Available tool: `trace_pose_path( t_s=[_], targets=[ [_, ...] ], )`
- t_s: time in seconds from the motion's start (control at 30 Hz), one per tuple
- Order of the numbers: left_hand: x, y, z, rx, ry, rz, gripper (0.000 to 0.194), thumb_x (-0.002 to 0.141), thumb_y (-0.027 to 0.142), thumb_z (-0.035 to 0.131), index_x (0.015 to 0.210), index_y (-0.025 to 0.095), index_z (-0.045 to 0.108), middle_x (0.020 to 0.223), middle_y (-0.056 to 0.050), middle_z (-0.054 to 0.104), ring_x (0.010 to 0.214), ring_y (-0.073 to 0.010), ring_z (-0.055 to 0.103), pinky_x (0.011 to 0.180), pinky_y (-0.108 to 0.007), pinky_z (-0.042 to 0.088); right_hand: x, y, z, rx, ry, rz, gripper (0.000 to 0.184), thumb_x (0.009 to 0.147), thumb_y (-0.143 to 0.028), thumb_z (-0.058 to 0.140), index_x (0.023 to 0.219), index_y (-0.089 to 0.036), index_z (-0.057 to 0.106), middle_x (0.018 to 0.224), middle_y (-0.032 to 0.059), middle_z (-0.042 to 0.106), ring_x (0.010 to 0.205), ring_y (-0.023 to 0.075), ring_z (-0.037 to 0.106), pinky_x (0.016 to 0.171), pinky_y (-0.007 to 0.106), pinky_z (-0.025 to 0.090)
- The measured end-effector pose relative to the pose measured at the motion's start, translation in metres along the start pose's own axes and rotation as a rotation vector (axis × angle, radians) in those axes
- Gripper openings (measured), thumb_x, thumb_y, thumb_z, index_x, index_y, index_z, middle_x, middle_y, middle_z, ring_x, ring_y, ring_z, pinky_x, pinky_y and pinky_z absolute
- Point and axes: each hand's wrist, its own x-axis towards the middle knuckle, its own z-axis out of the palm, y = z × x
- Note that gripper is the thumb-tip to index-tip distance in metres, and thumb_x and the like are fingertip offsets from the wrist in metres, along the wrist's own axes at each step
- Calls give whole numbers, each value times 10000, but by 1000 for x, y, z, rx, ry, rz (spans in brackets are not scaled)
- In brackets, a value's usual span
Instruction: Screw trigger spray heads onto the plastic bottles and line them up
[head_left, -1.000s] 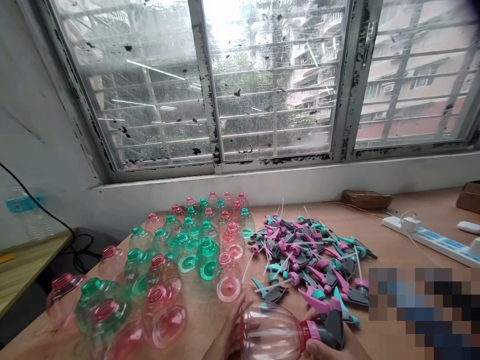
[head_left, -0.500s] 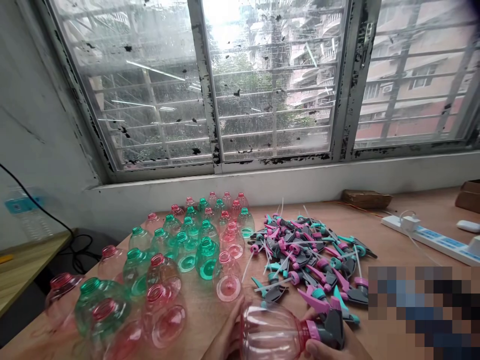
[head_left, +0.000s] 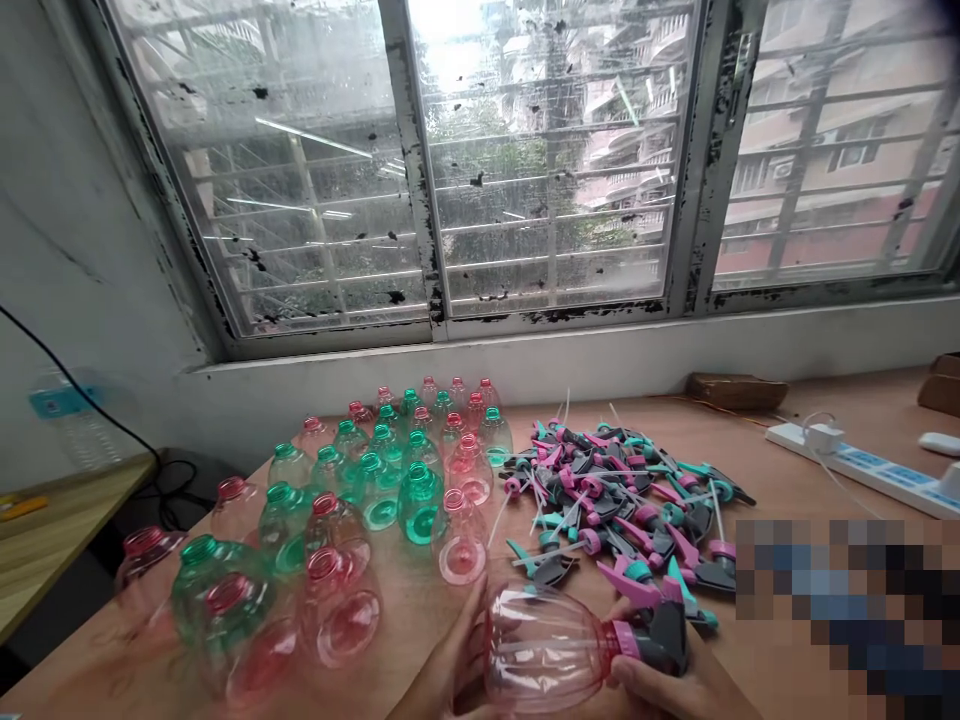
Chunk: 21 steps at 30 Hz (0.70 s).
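Note:
A clear pink spray bottle (head_left: 544,650) lies on its side in the air at the lower middle, base to the left. My left hand (head_left: 454,655) is closed round its base end. At the neck, a grey and pink trigger sprayer head (head_left: 660,640) sits on the bottle, its pink collar against the bottle's mouth. My right hand (head_left: 660,690) grips that collar and head, with the thumb on the near side. The straw shows faintly inside the bottle. Just beyond my hands lies a heap of loose trigger sprayer heads (head_left: 600,490) in pink, teal and grey.
Several open pink and green bottles (head_left: 416,500) stand on the wooden table (head_left: 405,620) to the left. A power strip (head_left: 862,468) and a brown box (head_left: 735,391) are at the right and back. A barred window (head_left: 551,170) rises behind. The lower right corner is blurred out.
The bottle and both hands stay in nearly the same place, with the bottle a little higher in view. The camera view has shifted slightly, moving the standing bottles to the right.

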Motion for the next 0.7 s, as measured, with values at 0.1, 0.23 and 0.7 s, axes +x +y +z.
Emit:
trace_pose_path(
  t_s=[0.1, 0.23, 0.7],
  targets=[
    [-4, 8, 10, 24, 31, 35, 1117, 775, 599, 806, 1641, 307, 165, 1725, -83, 255, 1568, -414, 231, 1276, -523, 202, 1, 0, 0, 31, -45, -20, 517, 735, -623, 847, 936, -172, 697, 524, -30, 623, 489, 169, 556, 498, 269, 435],
    [-10, 10, 14, 58, 97, -6, 1063, 815, 462, 832, 1632, 377, 157, 1708, -54, 315, 1554, -368, 303, 1279, -481, 242, 2, -4, 1, 96, -119, -50, 517, 766, -640, 827, 886, -159, 681, 492, -29, 608, 449, 144, 530, 476, 247, 410],
    [-16, 9, 8, 116, 80, -78, 1057, 833, 410, 828, 1631, 389, 136, 1692, -58, 354, 1600, -350, 161, 1291, -509, 217, -1, -14, -2, 59, -188, -59, 468, 822, -615, 796, 775, -162, 687, 537, -16, 606, 497, 150, 532, 517, 261, 422]
  ],
)
